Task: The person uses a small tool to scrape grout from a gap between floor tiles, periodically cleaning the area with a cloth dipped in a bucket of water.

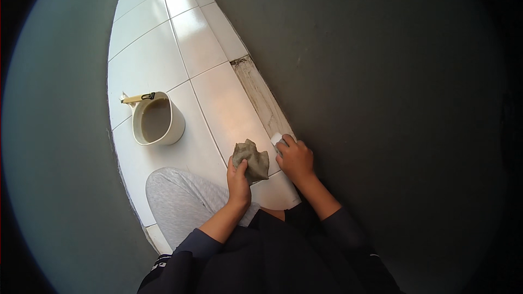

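Note:
My left hand (pixel 238 185) is closed on a crumpled grey-green cloth (pixel 254 159), its thumb pressed on top, above the white floor tiles. To its right, my right hand (pixel 297 159) is closed around a small white piece (pixel 276 139); its kind is hard to make out, as the fingers cover much of it. That piece is at the near end of a bare, dirt-streaked strip (pixel 260 95) along the right-hand wall. I cannot tell whether the piece touches the strip.
A white plastic pitcher (pixel 177 125) holding murky grey-brown liquid stands on the tiles to the left. A yellow-handled tool (pixel 136 98) with a black part lies across its handle and rim. Dark grey walls (pixel 359 76) close in on both sides. My bent knee (pixel 169 185) is at lower left.

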A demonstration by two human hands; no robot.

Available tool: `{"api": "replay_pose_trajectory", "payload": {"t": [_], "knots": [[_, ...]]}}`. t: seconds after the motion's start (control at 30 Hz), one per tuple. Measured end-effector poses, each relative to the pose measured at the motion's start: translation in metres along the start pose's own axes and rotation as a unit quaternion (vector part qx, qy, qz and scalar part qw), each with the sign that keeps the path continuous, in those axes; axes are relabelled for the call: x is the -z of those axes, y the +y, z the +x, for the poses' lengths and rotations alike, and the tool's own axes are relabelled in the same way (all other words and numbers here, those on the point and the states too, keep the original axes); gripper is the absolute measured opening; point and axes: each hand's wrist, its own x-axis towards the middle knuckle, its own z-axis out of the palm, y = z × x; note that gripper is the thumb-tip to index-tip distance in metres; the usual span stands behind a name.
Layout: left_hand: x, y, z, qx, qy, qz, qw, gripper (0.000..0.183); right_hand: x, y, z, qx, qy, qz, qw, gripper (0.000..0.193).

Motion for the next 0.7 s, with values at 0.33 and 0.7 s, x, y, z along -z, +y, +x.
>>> {"api": "replay_pose_trajectory", "payload": {"t": [0.33,0.7], "knots": [[0.005,-0.01,0.018,-0.053,0.006,0.088,0.995,0.025,-0.016,-0.004,0.087,0.03,0.064,0.031,0.997,0.013],[-0.001,-0.004,0.003,0.001,-0.03,0.055,0.998,0.022,0.007,-0.004,-0.044,-0.053,0.018,0.024,0.998,0.025]]}}
